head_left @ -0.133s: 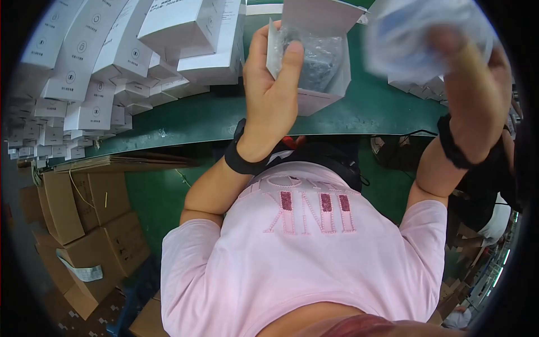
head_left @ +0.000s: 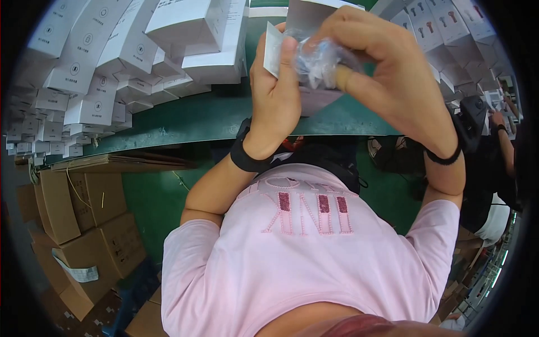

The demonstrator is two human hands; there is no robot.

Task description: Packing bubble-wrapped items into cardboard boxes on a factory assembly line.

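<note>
My left hand [head_left: 276, 92] grips an open white carton [head_left: 314, 95] over the green table [head_left: 191, 118], thumb on its front edge. My right hand [head_left: 393, 73] is at the carton's mouth, fingers pinched on a crumpled clear plastic bag [head_left: 317, 59] that sits partly inside it. One fingertip wears a tan cot. Both wrists carry black bands. What the bag holds is hidden.
Many white cartons [head_left: 101, 73] are piled on the table's left and far side, more [head_left: 449, 33] at the right. Brown cardboard boxes [head_left: 73, 224] stand on the floor at lower left. Another person [head_left: 499, 168] is at the right edge.
My right hand has come left from the upper right down onto the carton's mouth, bringing the clear bag with it. My left hand still holds the carton.
</note>
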